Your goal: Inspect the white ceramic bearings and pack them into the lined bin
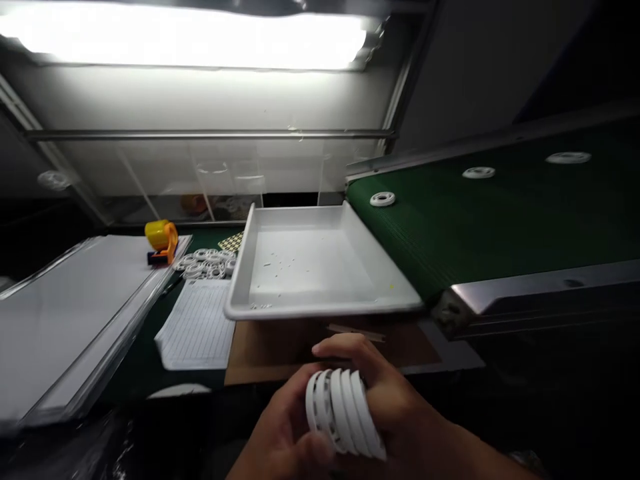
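Closest to me: left hand (287, 423) and right hand (395, 400) close around a stack of white rings (350, 413), fingers curled, gripping from both sides. Rings sit on edge, face to face, slightly fanned; likely squeezed so none slips out. Stack is low, on the near side of the tray (325, 312), not over it. Cardboard (280, 347) lies under the tray's near rim, maybe as padding. Lined paper (197, 327) is left of it, probably handy for notes; loose ring pile (215, 257) just beyond, tape dispenser (170, 243) beside that.

Edges: I judge the raised near rim needs a lift over; the belt's metal rail (530, 287) sticks out right, so elbow room looks tighter there. Farther, rings lie flat and spaced on the green belt (500, 227); crossbar (210, 135) and lamp (200, 40) cap reach at the back.
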`<state>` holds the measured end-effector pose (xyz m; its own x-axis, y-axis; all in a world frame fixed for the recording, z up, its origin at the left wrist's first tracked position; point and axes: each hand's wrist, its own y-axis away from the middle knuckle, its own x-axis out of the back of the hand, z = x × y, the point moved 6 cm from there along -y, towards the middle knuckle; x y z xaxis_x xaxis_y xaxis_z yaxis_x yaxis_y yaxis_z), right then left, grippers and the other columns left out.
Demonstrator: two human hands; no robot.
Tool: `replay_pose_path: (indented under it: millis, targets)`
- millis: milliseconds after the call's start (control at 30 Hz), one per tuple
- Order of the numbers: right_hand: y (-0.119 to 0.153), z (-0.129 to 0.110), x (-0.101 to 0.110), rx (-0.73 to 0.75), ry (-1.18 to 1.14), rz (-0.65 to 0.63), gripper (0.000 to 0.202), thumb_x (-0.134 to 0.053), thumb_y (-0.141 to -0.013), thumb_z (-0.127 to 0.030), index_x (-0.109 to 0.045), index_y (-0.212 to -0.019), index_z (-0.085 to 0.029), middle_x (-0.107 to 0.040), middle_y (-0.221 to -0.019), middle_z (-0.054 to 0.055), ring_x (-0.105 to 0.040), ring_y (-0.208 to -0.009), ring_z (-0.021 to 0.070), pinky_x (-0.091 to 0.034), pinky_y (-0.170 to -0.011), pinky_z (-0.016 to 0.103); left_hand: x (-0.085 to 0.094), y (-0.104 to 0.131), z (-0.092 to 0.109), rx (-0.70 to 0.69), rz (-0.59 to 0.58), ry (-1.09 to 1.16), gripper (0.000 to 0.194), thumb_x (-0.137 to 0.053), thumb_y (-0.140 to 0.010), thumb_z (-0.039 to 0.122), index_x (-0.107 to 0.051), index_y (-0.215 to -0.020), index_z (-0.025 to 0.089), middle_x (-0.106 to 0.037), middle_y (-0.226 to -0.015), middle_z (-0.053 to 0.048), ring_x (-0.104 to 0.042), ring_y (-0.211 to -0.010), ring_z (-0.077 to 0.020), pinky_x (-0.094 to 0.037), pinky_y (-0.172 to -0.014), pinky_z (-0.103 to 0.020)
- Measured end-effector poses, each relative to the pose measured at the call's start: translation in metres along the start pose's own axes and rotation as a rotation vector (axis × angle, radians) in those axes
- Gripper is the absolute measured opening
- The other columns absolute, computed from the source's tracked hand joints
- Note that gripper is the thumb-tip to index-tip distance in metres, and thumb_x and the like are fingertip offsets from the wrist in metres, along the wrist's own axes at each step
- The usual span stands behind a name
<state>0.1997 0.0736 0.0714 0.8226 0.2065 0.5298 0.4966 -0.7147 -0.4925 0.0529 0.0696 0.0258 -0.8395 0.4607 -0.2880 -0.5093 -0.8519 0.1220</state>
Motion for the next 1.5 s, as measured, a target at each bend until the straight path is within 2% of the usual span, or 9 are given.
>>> replay_pose_path:
  millis: [100, 200, 367, 533, 633, 833, 1033, 1267, 1500]
  targets:
    - [0.020, 0.023, -0.029, -0.298, -0.259, 0.037, 0.062, -0.090, -0.085, -0.044, -0.068, -0.142, -0.036, -0.054, -0.149, 0.011, -0.062, -0.126, 0.0382, -0.059, -0.105, 0.055, 0.004, 0.000, -0.004, 0.043, 0.029, 0.010, 0.081, -0.094, -0.071, 0.061, -0.067, -0.133, 0.017, -0.073, -0.111, -0.011, -0.068, -0.097, -0.0232, -0.054, -0.085, -0.032]
    - [0.027, 0.024, -0.040, -0.417, -0.473, 0.065, 0.085, -0.088, -0.085, -0.059, -0.052, -0.157, -0.032, -0.058, -0.141, 0.013, -0.063, -0.125, 0.0391, -0.062, -0.099, 0.051, 0.004, 0.005, -0.007, 0.008, 0.062, -0.066, 0.070, -0.096, -0.074, 0.045, -0.065, -0.132, 0.020, -0.073, -0.118, -0.010, -0.069, -0.101, -0.0231, -0.055, -0.088, -0.030]
    - [0.028, 0.022, -0.034, -0.380, -0.520, 0.088, 0.082, -0.085, -0.088, -0.068, -0.053, -0.154, -0.031, -0.055, -0.147, 0.014, -0.061, -0.130, 0.0395, -0.061, -0.100, 0.049, -0.008, 0.007, -0.009, 0.083, 0.054, 0.088, 0.070, -0.098, -0.072, 0.043, -0.063, -0.129, 0.021, -0.070, -0.108, -0.005, -0.066, -0.092, -0.0169, -0.054, -0.079, -0.024]
    - [0.034, 0.028, -0.028, -0.294, -0.450, 0.088, 0.072, -0.083, -0.098, -0.053, -0.044, -0.157, -0.040, -0.052, -0.150, 0.010, -0.068, -0.121, 0.0333, -0.062, -0.103, 0.049, -0.018, -0.007, -0.006, 0.153, 0.033, 0.237, 0.067, -0.099, -0.070, 0.051, -0.065, -0.115, 0.014, -0.066, -0.093, -0.003, -0.060, -0.082, -0.0115, -0.051, -0.075, -0.021]
    - [0.041, 0.032, -0.026, -0.183, -0.281, 0.115, 0.055, -0.079, -0.102, -0.049, -0.054, -0.150, -0.043, -0.046, -0.155, 0.008, -0.066, -0.123, 0.0344, -0.064, -0.100, 0.050, -0.019, -0.012, -0.009, 0.192, 0.027, 0.210, 0.067, -0.099, -0.070, 0.047, -0.064, -0.115, 0.014, -0.064, -0.092, -0.002, -0.060, -0.081, -0.0114, -0.052, -0.075, -0.022]
    - [0.051, 0.044, -0.023, -0.138, -0.246, 0.122, 0.093, -0.080, -0.097, -0.054, -0.025, -0.171, -0.037, -0.042, -0.160, 0.014, -0.057, -0.137, 0.0421, -0.059, -0.111, 0.055, -0.018, -0.011, -0.007, 0.184, 0.080, 0.089, 0.061, -0.097, -0.069, 0.021, -0.064, -0.121, 0.018, -0.067, -0.092, 0.001, -0.062, -0.080, -0.0108, -0.051, -0.074, -0.020]
    - [0.049, 0.035, -0.024, -0.055, -0.231, 0.049, 0.068, -0.062, -0.111, -0.047, -0.031, -0.169, -0.027, -0.037, -0.161, 0.017, -0.051, -0.144, 0.0387, -0.053, -0.118, 0.053, -0.022, -0.006, -0.006, 0.238, 0.034, 0.164, 0.069, -0.098, -0.062, 0.006, -0.067, -0.122, 0.023, -0.068, -0.098, 0.001, -0.063, -0.084, -0.0094, -0.051, -0.075, -0.017]
    - [0.048, 0.018, -0.023, 0.012, 0.023, 0.114, 0.064, -0.063, -0.110, -0.036, -0.036, -0.166, -0.022, -0.054, -0.147, 0.015, -0.059, -0.130, 0.0318, -0.053, -0.116, 0.045, -0.021, 0.005, -0.008, 0.241, -0.035, 0.255, 0.066, -0.100, -0.069, 0.041, -0.068, -0.120, 0.014, -0.068, -0.100, -0.003, -0.061, -0.086, -0.0125, -0.052, -0.077, -0.022]
    - [0.059, 0.003, -0.031, -0.001, 0.015, 0.096, 0.071, -0.053, -0.113, -0.057, -0.031, -0.167, -0.016, -0.048, -0.154, 0.018, -0.053, -0.139, 0.0329, -0.049, -0.120, 0.042, -0.029, 0.022, -0.011, 0.234, 0.049, 0.114, 0.061, -0.102, -0.059, 0.012, -0.072, -0.112, 0.021, -0.067, -0.090, 0.004, -0.058, -0.079, -0.0102, -0.049, -0.068, -0.018]
